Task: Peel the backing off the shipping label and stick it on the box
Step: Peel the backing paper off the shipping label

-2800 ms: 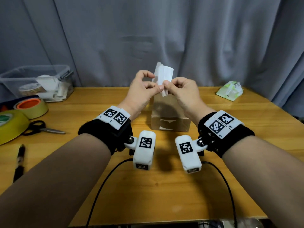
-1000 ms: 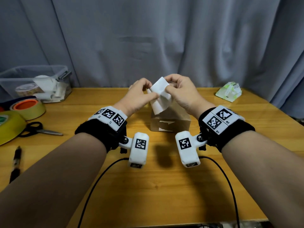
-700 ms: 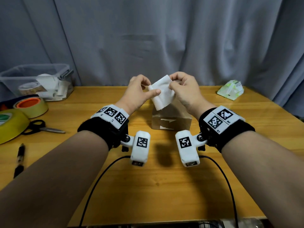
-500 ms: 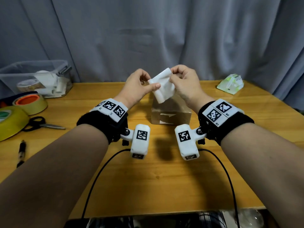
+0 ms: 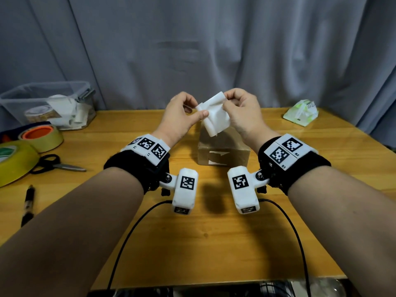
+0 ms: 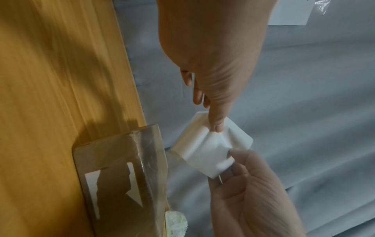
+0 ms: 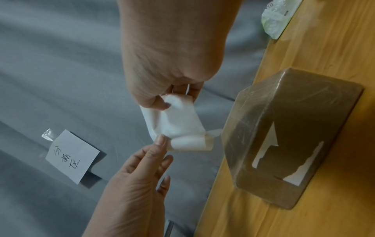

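Both hands are raised together above the cardboard box [image 5: 222, 154], and the white shipping label [image 5: 215, 115] is stretched between them in the air, touching nothing but fingers. The left hand [image 5: 180, 116] has its grip closed on the label's left edge, thumb and forefinger pinching it; from the right wrist view its other fingers [image 7: 162, 162] lie fairly straight and spread below the pinch. The right hand [image 5: 242, 112] also has its grip closed on the label, pinching the upper right corner between thumb and curled fingers. Between the two grips the sheet buckles and curls, and along the edge by the left grip a layer rolls back on itself; whether that roll is backing or label cannot be told. The box sits on the wooden counter [image 5: 203, 243] directly below and just nearer the body than both grips, wrapped in clear tape, with torn white paper on its near face. Well off to the right of the right grip lies a green-and-white packet [image 5: 301, 112]. Well off to the left of the left grip are a clear plastic bin [image 5: 46, 103], tape rolls [image 5: 40, 138], scissors [image 5: 57, 165] and a pen [image 5: 27, 203].
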The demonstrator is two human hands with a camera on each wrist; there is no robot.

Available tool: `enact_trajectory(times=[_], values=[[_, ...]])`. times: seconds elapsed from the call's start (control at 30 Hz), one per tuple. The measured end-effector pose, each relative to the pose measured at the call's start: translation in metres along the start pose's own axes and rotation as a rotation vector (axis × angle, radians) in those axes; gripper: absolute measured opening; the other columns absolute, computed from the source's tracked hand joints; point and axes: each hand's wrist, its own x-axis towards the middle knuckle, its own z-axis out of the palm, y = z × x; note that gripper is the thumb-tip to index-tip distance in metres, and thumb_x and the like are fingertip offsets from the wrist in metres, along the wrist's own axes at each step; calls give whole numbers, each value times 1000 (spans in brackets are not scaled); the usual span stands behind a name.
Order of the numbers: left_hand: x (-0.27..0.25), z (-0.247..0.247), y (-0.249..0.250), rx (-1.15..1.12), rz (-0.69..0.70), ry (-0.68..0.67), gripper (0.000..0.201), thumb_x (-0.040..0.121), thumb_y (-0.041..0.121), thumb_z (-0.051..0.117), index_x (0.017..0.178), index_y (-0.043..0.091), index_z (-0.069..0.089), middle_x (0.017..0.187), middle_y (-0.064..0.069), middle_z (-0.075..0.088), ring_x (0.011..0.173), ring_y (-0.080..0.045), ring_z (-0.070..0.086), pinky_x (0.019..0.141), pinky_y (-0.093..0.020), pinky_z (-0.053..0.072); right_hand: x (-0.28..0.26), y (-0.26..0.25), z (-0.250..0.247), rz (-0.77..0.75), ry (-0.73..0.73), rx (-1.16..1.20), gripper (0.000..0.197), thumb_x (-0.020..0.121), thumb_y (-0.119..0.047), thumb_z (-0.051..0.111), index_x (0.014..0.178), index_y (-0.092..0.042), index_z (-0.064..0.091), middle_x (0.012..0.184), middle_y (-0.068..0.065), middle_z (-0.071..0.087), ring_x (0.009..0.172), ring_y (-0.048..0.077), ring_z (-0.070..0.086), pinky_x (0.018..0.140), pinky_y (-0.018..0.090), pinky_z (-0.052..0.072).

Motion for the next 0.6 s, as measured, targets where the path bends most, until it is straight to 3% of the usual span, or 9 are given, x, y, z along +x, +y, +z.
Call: enact_trajectory(times=[0.1,0.2,0.27,0.4,0.5,0.6], values=[[-2,1,1,25,-17,-20,27,74,27,75,73,28,48,76,10,52,68,-8,46,68,-15,45,-1,-1,0,9,0,1,24,84,3,47,77,-17,57,69,-3,59,61,3,54,53,11,43],[-3,0,-1,144,-11,-20,18,74,36,73,72,27,57,83,9,47,96,-21,50,93,-38,43,-3,-2,0,24,-3,2,24,84,3,47,76,-18,58,70,-3,59,64,5,54,55,13,43],[-3,-1,0,175,-18,-8,15,75,38,71,79,24,66,84,12,42,111,-25,45,103,-43,35,-3,-3,-1,51,-1,-5,22,82,1,49,74,-17,59,72,-1,59,67,8,53,58,19,43],[-2,-1,6,286,-1,30,24,76,41,69,85,18,70,92,8,41,112,-20,39,103,-38,30,-4,-7,-1,39,-88,-59,5,80,-5,59,81,-6,64,72,4,61,68,14,55,60,25,45],[0,-2,8,325,7,72,24,76,42,69,84,19,71,98,9,41,113,-19,38,97,-32,25,-2,-6,0,6,-75,-106,13,83,-13,64,83,0,65,76,12,63,71,18,56,62,30,46],[1,-5,7,273,2,95,23,77,41,68,87,21,72,99,8,42,114,-20,38,100,-33,29,2,-5,-3,49,15,-62,18,85,-14,63,87,4,66,77,12,61,71,16,54,63,29,45]])
